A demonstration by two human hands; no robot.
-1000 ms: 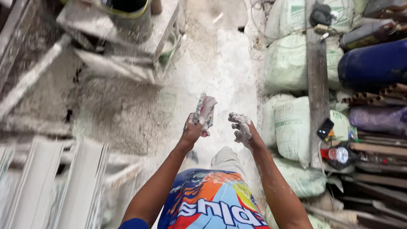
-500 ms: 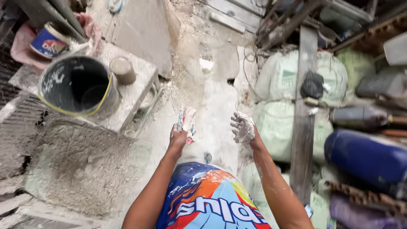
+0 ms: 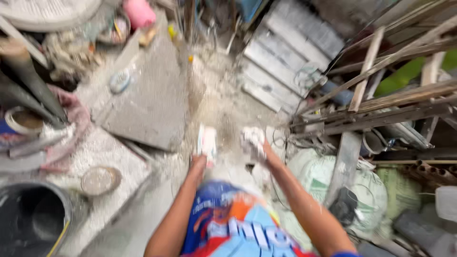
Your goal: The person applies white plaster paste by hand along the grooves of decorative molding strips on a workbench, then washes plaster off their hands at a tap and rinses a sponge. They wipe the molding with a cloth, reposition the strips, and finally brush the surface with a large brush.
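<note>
Presently the frame is motion-blurred, so detail is limited. Both arms extend forward at the centre of the frame, above a dusty, plaster-strewn floor (image 3: 223,109). The left hand (image 3: 199,164) is closed around a small flat white packet (image 3: 207,142) with faint coloured markings, held upright just above the knuckles. The right hand (image 3: 254,143) is coated in white powder or paste; whether its fingers are curled or spread cannot be told through the blur, and no separate object can be confirmed in it. The two hands are near each other but apart. A grey slab (image 3: 152,100) lies at centre left, a black bucket (image 3: 33,219) sits at lower left with a round lid (image 3: 100,180) beside it on a speckled surface (image 3: 109,157), and pale filled sacks (image 3: 328,185) rest at lower right beneath timber battens (image 3: 390,90). A stack of grey moulded strips (image 3: 285,62) leans at upper centre. In my judgement the step in hand is carrying the packet while walking through the workshop, with nothing yet set down or opened. Any next move calls for a firm grip despite the powder-slick fingers, and careful footing among the clutter on both sides.
</note>
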